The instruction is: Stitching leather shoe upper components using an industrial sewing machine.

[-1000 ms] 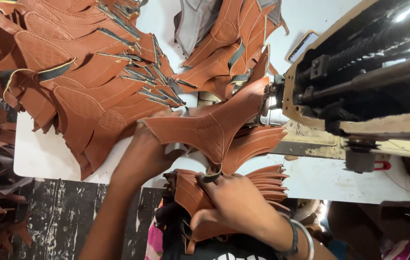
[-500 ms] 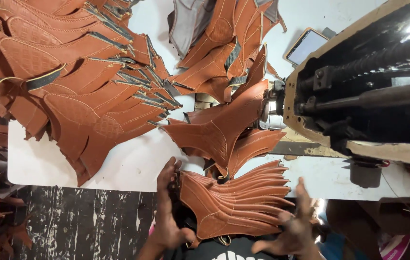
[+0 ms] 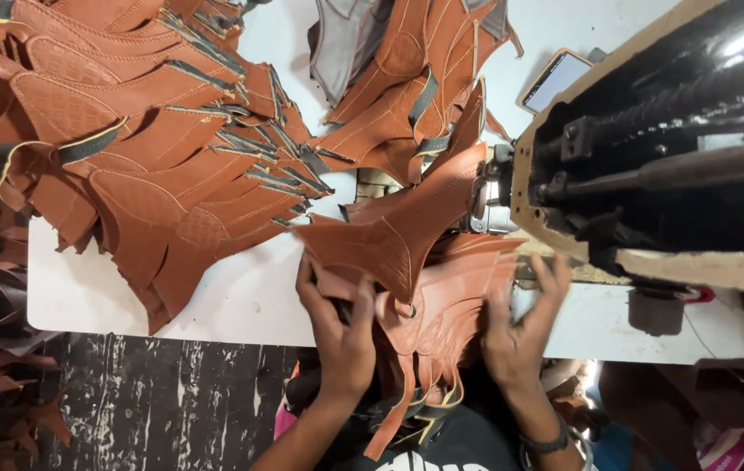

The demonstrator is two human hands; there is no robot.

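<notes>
White worktable (image 3: 241, 301) up top, dark streaked floor (image 3: 162, 401) below it, and brown leather everywhere. Left hand (image 3: 341, 327) clutches the near stack of cut leather pieces (image 3: 442, 314) at the table's front edge, fingers curled round its left side. Right hand (image 3: 520, 336) presses on the stack's right side, fingers spread flat, gripping nothing. One stitched leather piece (image 3: 407, 231) fans up just above the stack, reaching toward the black sewing machine (image 3: 668, 166) on the right. Big heap of finished pieces (image 3: 145, 157) sprawls across the left; a second heap (image 3: 415, 78) lies at the back. No boxes or bins, just loose piles.
</notes>
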